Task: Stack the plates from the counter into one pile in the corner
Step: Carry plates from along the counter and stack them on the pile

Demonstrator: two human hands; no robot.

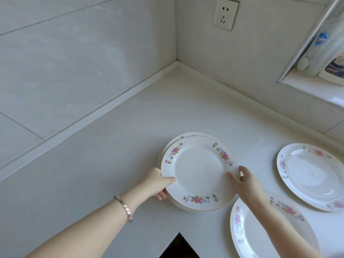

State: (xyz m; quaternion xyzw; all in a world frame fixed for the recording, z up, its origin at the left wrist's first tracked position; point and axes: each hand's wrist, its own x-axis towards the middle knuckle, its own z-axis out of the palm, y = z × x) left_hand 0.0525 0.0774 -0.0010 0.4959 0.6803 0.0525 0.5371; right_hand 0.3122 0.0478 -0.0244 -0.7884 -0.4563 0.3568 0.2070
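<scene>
A small pile of white plates with pink flower rims [199, 174] sits on the white counter [115, 146], short of the corner [176, 62]. My left hand [155, 183] grips the pile's left edge, thumb on the top plate's rim and fingers underneath. My right hand [243, 180] holds the right edge the same way. At the far right lies a single flowered plate [312, 175]. Another flowered plate [270, 231] lies at the bottom right, partly under my right forearm.
Tiled walls meet at the corner, with a wall socket [225, 14] above it. A window ledge [316, 88] at the upper right carries bottles [327, 45]. The counter's inner front edge forms a dark notch [178, 246] at the bottom.
</scene>
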